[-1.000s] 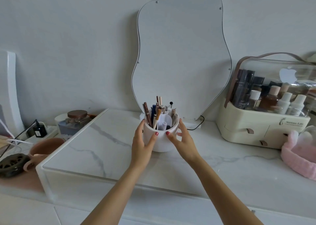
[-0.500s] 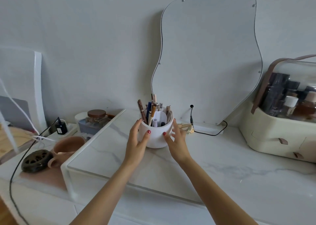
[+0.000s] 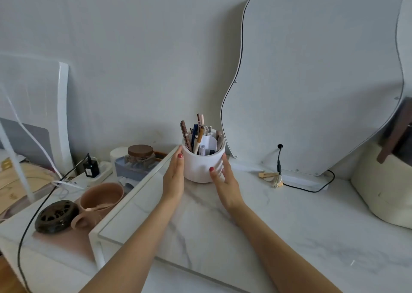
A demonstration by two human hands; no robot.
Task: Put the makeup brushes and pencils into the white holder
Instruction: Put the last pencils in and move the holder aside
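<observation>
The white holder (image 3: 197, 168) stands on the marble top (image 3: 289, 230) near its back left corner, just left of the mirror. Several makeup brushes and pencils (image 3: 196, 134) stick up out of it. My left hand (image 3: 175, 177) lies flat against the holder's left side, fingers stretched forward. On the other side, my right hand (image 3: 225, 185) cups the holder, with the thumb on its front and the fingers round the right wall. The holder sits between both palms. No loose brush or pencil shows on the marble.
A wavy mirror (image 3: 312, 81) leans on the wall, with a black cable (image 3: 312, 190) and a hair clip (image 3: 270, 177) at its foot. A cream organizer (image 3: 383, 192) stands at right. Left of the raised top are a lidded jar (image 3: 140, 157), a pink mug (image 3: 100, 198) and a dark round object (image 3: 55, 216).
Both hands have carried the holder leftwards from in front of the mirror to the top's back left corner. My view has swung left as well.
</observation>
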